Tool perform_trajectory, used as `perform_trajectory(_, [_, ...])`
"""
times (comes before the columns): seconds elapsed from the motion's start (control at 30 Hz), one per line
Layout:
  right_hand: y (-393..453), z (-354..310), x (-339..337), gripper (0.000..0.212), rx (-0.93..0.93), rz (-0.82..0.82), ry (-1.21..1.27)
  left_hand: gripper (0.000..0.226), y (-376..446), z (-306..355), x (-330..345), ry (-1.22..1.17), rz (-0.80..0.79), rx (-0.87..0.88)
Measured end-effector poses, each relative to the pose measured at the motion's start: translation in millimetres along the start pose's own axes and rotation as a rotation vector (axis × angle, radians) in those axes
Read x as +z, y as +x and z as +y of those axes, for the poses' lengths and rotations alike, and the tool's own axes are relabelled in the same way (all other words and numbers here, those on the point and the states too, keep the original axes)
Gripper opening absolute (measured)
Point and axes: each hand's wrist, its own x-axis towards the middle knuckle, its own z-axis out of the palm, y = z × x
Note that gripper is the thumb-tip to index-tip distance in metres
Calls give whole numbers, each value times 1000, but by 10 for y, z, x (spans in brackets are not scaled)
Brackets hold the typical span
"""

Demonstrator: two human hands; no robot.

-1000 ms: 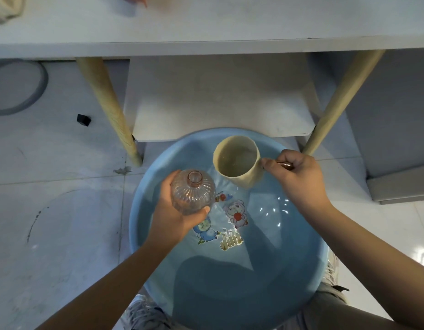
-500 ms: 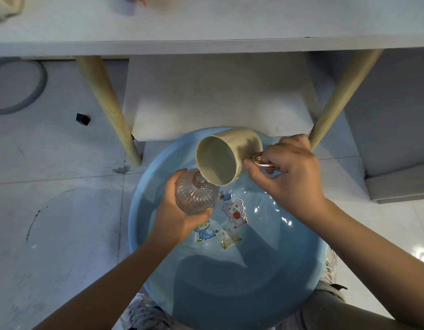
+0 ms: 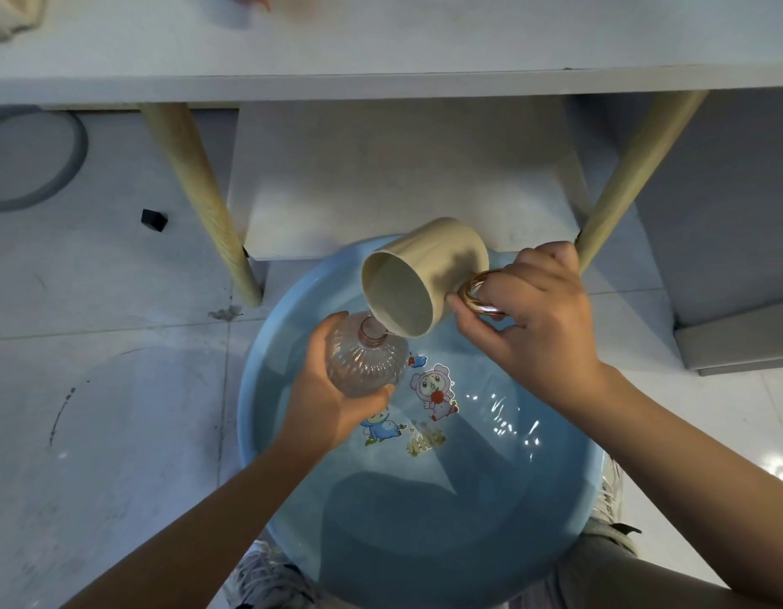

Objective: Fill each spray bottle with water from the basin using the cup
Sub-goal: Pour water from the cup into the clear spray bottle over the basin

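Water is going from cup to bottle, we judge, though no stream shows plainly. Our right hand [image 3: 534,320] pinches the cup's [image 3: 424,281] metal ring handle [image 3: 482,292], its fingers [image 3: 462,310] curled through and round the loop, and the cup lies tipped well over, mouth turned down and to the left. Our left hand [image 3: 326,395] grips the ribbed clear spray bottle [image 3: 365,364] from the left and below, fingers wrapped round its body, with the bottle upright above the water of the blue basin [image 3: 266,353] on the floor.

What matters is the lip and the neck [image 3: 372,331]: the cup's lowest rim sits just above and slightly right of the narrow open neck, seemingly touching it. The bottle's long axis points up toward us; the cup's runs from upper right down to lower left. Any further tilt, we think, must keep that lip over the small opening, or water falls back into the basin.
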Motion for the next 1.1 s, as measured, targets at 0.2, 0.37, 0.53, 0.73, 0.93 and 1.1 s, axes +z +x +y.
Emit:
perform_trajectory(0.2, [24,-20,-6,34,-32,14,-5,90,-4,9,9,4,5,-4])
perform_trajectory(0.37, [28,-17,-15,33,-63,28,-10,89,-6,22,10,10,3,-8])
perform_trajectory(0.53, [30,-12,-11,32,-82,23,-16,91,-4,23,11,19,-6,-2])
perform_trajectory(0.73, [47,-24,-13,31,-125,42,-20,90,-6,20,8,19,-2,-21])
perform_trajectory(0.93, [50,-37,-15,31,-121,44,-33,92,-2,15,4,21,-7,-33])
perform_trajectory(1.1, [15,-44,11,36,139,-3,47,91,-10,28,5,8,9,-42])
